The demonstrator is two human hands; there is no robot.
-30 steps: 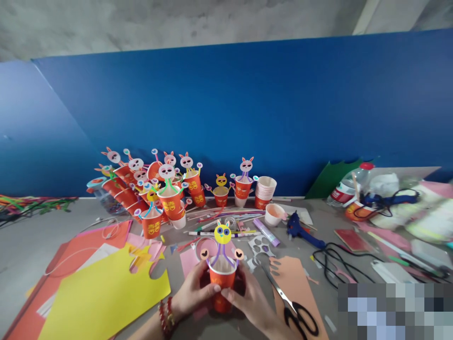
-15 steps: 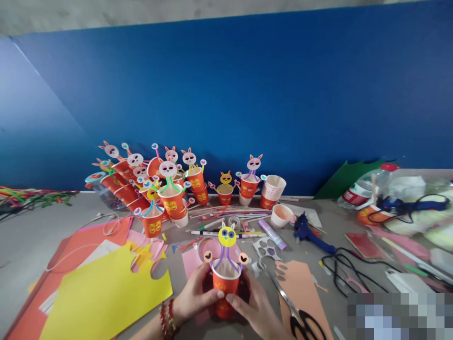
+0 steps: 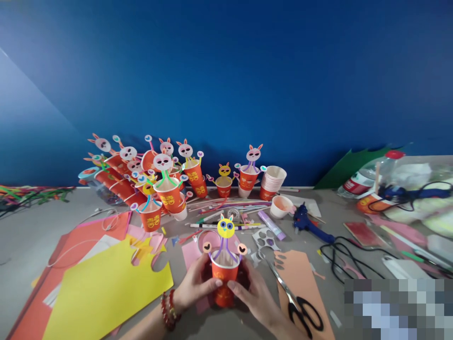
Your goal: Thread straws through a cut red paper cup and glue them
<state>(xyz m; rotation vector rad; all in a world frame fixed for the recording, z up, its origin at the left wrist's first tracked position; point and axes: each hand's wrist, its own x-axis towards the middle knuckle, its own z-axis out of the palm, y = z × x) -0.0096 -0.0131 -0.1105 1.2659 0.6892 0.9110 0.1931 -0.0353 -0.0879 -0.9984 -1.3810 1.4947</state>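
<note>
Between my two hands is an orange-red paper cup [image 3: 225, 274] with a yellow paper animal head [image 3: 226, 227] rising above its rim on purple pipe cleaners. Two peach discs with dark hearts stick out at its sides. My left hand [image 3: 196, 284] is wrapped round the cup's left side, thumb on the front. From the right, my right hand [image 3: 254, 289] holds it the same way. Another red cup appears below the upper one, seemingly stacked with it. Scissors [image 3: 292, 297] with black handles lie on peach paper [image 3: 300, 269] beside my right hand.
Finished-looking animal cups [image 3: 170, 193] crowd the back left, near a stack of cups [image 3: 272, 183]. Yellow paper [image 3: 109, 288] lies at left. A blue glue gun [image 3: 311, 226] with a black cord, a glue stick [image 3: 272, 225] and a plastic bottle [image 3: 361, 182] are at right.
The camera view has tilted slightly upward and shifted. Both hands still hold the cup, with little change in their grip.
</note>
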